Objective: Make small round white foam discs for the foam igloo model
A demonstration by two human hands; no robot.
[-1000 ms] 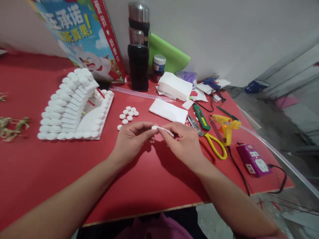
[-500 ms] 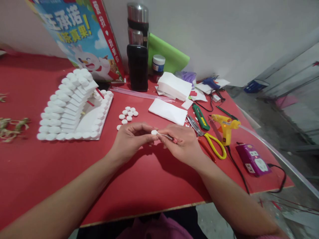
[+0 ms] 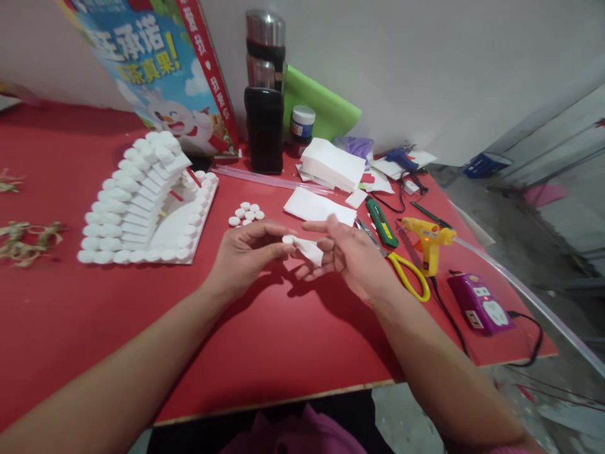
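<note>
My left hand (image 3: 248,255) pinches a white paper strip (image 3: 309,251) at its small rounded, rolled-looking end. The strip's loose end spreads toward my right hand (image 3: 352,255). That hand is open, its fingers apart, with some fingertips behind or beside the loose end; whether they touch it I cannot tell. Just beyond my left hand lies a cluster of small white round discs (image 3: 246,214). To the left stands a white model (image 3: 142,208) with stacked rounded pieces and steps on a flat base. A folded white paper sheet (image 3: 319,205) lies beyond my hands.
On the right are yellow-handled scissors (image 3: 410,277), a green utility knife (image 3: 382,222), a yellow glue gun (image 3: 428,239) and a purple power socket box (image 3: 479,302). A black phone-like object (image 3: 263,129), thermos (image 3: 265,47) and printed box (image 3: 155,75) stand at the back. Straw-coloured knots (image 3: 28,243) lie far left.
My right hand has let go of its pinch and opened, moving slightly right. The strip's loose end now shows spread out. My left hand keeps its hold. The view has shifted slightly.
</note>
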